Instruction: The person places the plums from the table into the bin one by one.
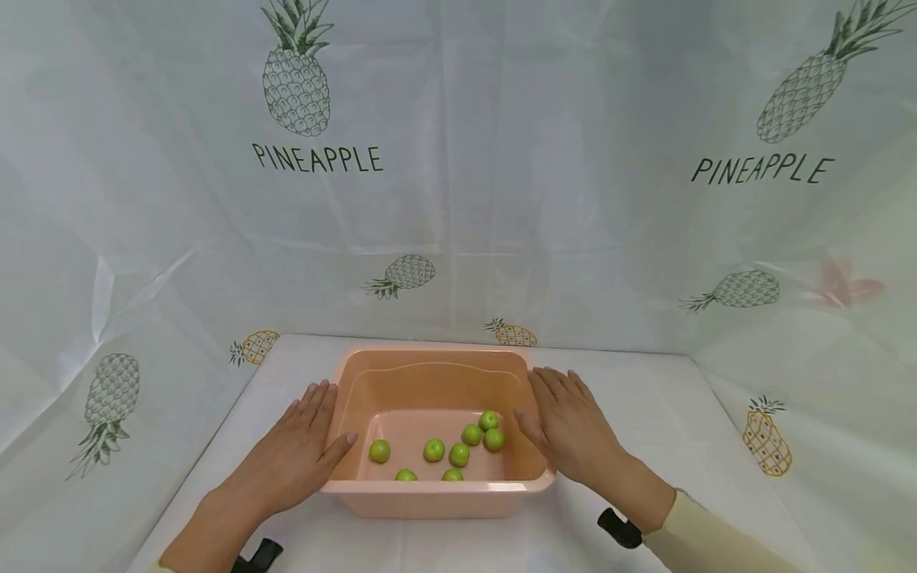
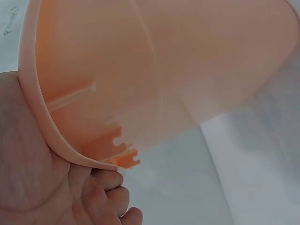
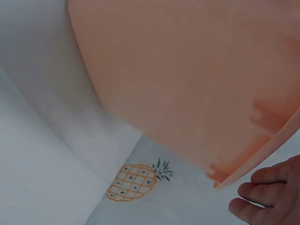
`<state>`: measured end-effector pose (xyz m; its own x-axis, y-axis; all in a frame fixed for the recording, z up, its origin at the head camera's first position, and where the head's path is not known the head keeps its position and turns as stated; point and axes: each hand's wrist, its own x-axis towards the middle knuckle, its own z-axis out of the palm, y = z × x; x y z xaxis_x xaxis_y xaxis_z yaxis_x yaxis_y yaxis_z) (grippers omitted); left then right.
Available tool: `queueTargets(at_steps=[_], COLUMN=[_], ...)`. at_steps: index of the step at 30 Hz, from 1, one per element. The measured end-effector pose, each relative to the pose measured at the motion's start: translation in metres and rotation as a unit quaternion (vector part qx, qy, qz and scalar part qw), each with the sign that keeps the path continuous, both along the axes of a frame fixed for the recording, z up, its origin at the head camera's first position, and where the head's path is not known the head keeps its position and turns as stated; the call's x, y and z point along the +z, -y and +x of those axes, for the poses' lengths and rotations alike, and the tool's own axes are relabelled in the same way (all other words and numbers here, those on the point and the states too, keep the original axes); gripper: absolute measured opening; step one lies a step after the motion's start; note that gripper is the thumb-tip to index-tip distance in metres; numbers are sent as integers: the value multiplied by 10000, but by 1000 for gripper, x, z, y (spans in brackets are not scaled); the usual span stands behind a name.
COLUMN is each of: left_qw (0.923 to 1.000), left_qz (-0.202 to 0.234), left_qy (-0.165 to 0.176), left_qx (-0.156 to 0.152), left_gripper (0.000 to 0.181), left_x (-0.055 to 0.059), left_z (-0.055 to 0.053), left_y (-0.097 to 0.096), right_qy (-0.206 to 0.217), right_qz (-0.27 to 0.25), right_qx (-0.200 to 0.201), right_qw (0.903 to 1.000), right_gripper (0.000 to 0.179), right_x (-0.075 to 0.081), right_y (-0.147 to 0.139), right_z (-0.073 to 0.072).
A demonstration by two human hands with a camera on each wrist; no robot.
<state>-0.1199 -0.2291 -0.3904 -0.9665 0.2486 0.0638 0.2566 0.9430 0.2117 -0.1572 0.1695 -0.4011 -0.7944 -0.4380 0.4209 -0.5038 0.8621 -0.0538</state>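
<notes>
A peach-coloured plastic basin (image 1: 437, 503) stands on the white table, with several small round green fruits (image 1: 459, 454) on its floor. Most of these fruits lie toward the basin's right side. Against the left rim rests my left hand (image 1: 297, 458), its fingers straight and its thumb over the edge. In the left wrist view the palm (image 2: 56, 178) meets the rim directly. My right hand (image 1: 573, 434) lies along the opposite rim with fingers extended and thumb over the edge. From the right wrist, its fingertips (image 3: 267, 178) show right beside the rim's underside.
White table covering (image 1: 630, 398) spreads around the basin. Behind and beside it hangs a pale sheet (image 1: 544, 199) printed with pineapples and lettering. Each wrist wears a black strap, such as the right strap (image 1: 619, 528).
</notes>
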Motion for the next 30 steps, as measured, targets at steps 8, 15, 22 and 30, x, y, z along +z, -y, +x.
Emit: queueTargets(at_steps=[8,15,22,30], left_qw=[9996,9993,9995,9996], left_qz=[263,299,192,59], left_qy=[115,-25,-7,126], left_qx=[2,-218,-239,-239], left_gripper=[84,81,80,81], left_x=[-2,-1,0,3], left_z=[-2,-7,-16,-20], left_y=[-9,-30,-50,-60], right_qy=[998,1166,1258,1280], right_qz=[-84,-76,39,93], right_qx=[-177,-314,-414,-479], right_qw=[9948,9927,9912,9906], right_gripper=[76,77,79,80], right_x=[-5,-5,-2,-1], right_y=[-19,-42,-62,-70], right_z=[33,32,29,27])
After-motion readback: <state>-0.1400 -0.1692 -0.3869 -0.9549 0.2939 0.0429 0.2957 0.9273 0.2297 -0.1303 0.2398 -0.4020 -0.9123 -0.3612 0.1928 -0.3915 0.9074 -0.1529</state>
